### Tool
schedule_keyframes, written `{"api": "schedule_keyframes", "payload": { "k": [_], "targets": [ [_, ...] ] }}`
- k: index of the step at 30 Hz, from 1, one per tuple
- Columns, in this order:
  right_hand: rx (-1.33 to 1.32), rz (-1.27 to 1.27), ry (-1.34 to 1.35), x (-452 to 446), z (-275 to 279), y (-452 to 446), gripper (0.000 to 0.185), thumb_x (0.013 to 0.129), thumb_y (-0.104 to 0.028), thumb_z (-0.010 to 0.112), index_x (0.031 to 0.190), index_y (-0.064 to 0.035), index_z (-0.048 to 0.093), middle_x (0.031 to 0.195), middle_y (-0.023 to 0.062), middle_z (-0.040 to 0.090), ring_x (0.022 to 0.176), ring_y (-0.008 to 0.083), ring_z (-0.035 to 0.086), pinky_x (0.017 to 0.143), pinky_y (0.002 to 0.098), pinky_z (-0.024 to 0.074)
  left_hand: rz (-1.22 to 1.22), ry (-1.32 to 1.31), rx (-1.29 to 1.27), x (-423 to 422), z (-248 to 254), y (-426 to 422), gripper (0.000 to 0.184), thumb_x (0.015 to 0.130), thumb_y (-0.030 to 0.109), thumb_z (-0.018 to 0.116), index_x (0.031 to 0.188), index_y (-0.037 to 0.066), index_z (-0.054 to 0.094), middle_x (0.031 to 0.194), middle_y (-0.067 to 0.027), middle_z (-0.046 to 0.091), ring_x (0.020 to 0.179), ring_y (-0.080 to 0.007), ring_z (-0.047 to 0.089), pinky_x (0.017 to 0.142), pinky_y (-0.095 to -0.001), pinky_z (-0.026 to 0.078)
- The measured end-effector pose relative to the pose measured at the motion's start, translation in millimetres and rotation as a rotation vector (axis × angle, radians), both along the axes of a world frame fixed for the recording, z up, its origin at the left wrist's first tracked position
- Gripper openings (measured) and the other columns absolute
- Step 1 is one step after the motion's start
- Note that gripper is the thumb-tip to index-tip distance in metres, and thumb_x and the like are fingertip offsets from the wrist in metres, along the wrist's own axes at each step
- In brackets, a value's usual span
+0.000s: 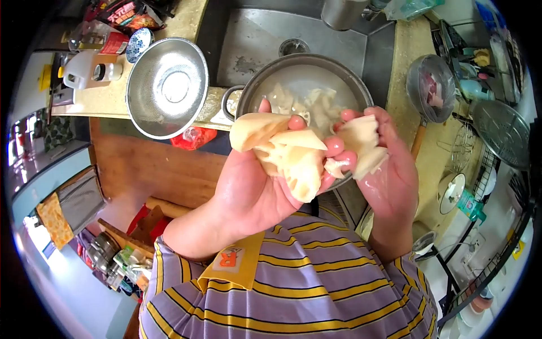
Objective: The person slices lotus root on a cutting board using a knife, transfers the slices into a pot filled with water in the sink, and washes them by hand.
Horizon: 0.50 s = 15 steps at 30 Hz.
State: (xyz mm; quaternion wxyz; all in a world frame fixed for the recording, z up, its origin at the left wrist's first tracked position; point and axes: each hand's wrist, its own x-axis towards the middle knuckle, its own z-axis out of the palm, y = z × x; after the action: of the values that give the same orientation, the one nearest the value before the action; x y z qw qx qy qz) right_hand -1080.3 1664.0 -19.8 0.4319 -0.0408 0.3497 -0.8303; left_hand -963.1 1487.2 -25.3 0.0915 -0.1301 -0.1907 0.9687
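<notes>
My left hand [244, 183], palm up with fingers curled, cradles several wet, cream-yellow vegetable slices [302, 164]; their exact kind is unclear. Opposite it, my right hand [395, 169] has its fingers closed around paler, thin slices [362, 138] of similar look. Both hands are held above the near side of a large metal pot [366, 90]. Cloudy water fills the pot, and more pale slices [322, 104] lie in it. The hands hide part of the pot's near rim.
A steel sink [243, 34] lies behind the pot. On the left counter stands a metal strainer bowl [141, 93] beside a small blue-patterned bowl [139, 45] and a white jug [77, 70]. At right is a covered pan [430, 85] with meat inside, near a wire rack.
</notes>
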Motion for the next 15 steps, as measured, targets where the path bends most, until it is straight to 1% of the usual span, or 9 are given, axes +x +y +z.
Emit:
{"api": "schedule_keyframes", "payload": {
  "k": [1, 2, 5, 6, 9, 10, 13, 14, 15],
  "targets": [
    [0.045, -0.001, 0.038, -3, -6, -1, 0.036, 0.109, -0.024, 0.039, 0.135, -0.0025, 0.051, 0.136, 0.0184, 0.059, 0.127, 0.0280, 0.056, 0.109, 0.0424, 0.0423, -0.009, 0.014, 0.018, 0, 1, 0, 0.051, 0.104, 0.058, 0.040, 0.115, 0.015, 0.065, 0.124, -0.0213, 0.059, 0.126, -0.0436, 0.051, 0.096, -0.0561, 0.056],
    [0.089, 0.056, 0.082, -11, -17, -1, 0.035, 0.108, -0.022, 0.043, 0.133, -0.0010, 0.054, 0.137, 0.0156, 0.059, 0.128, 0.0248, 0.055, 0.110, 0.0395, 0.0407, -0.008, 0.022, 0.031, 0, 0, 0, 0.050, 0.104, 0.057, 0.040, 0.116, 0.015, 0.065, 0.124, -0.0214, 0.059, 0.126, -0.0435, 0.051, 0.096, -0.0562, 0.056],
    [0.496, 0.164, 0.488, -15, -24, -11, 0.032, 0.106, -0.018, 0.051, 0.132, -0.0008, 0.058, 0.138, 0.0126, 0.059, 0.130, 0.0217, 0.053, 0.112, 0.0367, 0.0382, -0.004, 0.024, 0.055, -1, -2, -1, 0.049, 0.104, 0.056, 0.039, 0.116, 0.015, 0.064, 0.124, -0.0215, 0.059, 0.125, -0.0435, 0.051, 0.094, -0.0558, 0.057],
    [0.504, 0.132, 0.622, -16, -30, -16, 0.032, 0.102, -0.011, 0.057, 0.133, -0.0014, 0.060, 0.138, 0.0103, 0.060, 0.130, 0.0191, 0.053, 0.112, 0.0340, 0.0367, 0.000, 0.008, 0.055, -3, -3, -1, 0.049, 0.105, 0.055, 0.039, 0.116, 0.015, 0.065, 0.123, -0.0213, 0.060, 0.124, -0.0438, 0.052, 0.094, -0.0554, 0.057],
    [0.486, 0.114, 0.851, -25, -9, -27, 0.035, 0.099, -0.007, 0.059, 0.134, -0.0017, 0.059, 0.134, 0.0099, 0.062, 0.130, 0.0193, 0.054, 0.111, 0.0341, 0.0377, -0.013, -0.085, 0.022, -11, -10, 1, 0.049, 0.106, 0.053, 0.038, 0.117, 0.013, 0.064, 0.120, -0.0199, 0.062, 0.118, -0.0416, 0.058, 0.092, -0.0520, 0.059],
    [0.481, 0.118, 0.900, -30, -2, -32, 0.034, 0.095, -0.007, 0.065, 0.129, -0.0011, 0.064, 0.126, 0.0078, 0.067, 0.120, 0.0165, 0.060, 0.099, 0.0297, 0.0472, -0.024, -0.121, 0.005, -14, -12, 2, 0.050, 0.106, 0.052, 0.037, 0.118, 0.011, 0.063, 0.118, -0.0192, 0.063, 0.115, -0.0404, 0.061, 0.091, -0.0505, 0.059],
    [0.476, 0.417, 0.642, -46, 7, -48, 0.029, 0.094, -0.009, 0.069, 0.122, -0.0013, 0.069, 0.114, 0.0071, 0.071, 0.101, 0.0105, 0.065, 0.079, 0.0238, 0.0529, -0.059, -0.142, -0.091, -21, -32, 8, 0.052, 0.108, 0.048, 0.034, 0.121, 0.006, 0.061, 0.115, -0.0171, 0.066, 0.106, -0.0349, 0.066, 0.090, -0.0455, 0.061],
    [0.377, 0.453, 0.642, -49, -7, -53, 0.026, 0.094, -0.011, 0.071, 0.118, -0.0008, 0.071, 0.100, 0.0067, 0.073, 0.081, 0.0052, 0.064, 0.064, 0.0191, 0.0509, -0.070, -0.117, -0.151, -24, -33, 9, 0.052, 0.109, 0.044, 0.031, 0.122, 0.002, 0.059, 0.113, -0.0162, 0.067, 0.102, -0.0312, 0.068, 0.088, -0.0424, 0.061],
    [0.430, 0.492, 0.605, -54, -8, -56, 0.024, 0.092, -0.008, 0.071, 0.115, -0.0005, 0.072, 0.099, 0.0061, 0.074, 0.081, 0.0060, 0.065, 0.067, 0.0199, 0.0521, -0.098, -0.091, -0.193, -26, -37, 9, 0.050, 0.109, 0.043, 0.029, 0.122, 0.003, 0.057, 0.112, -0.0153, 0.067, 0.102, -0.0313, 0.068, 0.089, -0.0418, 0.061]
  ]
}}
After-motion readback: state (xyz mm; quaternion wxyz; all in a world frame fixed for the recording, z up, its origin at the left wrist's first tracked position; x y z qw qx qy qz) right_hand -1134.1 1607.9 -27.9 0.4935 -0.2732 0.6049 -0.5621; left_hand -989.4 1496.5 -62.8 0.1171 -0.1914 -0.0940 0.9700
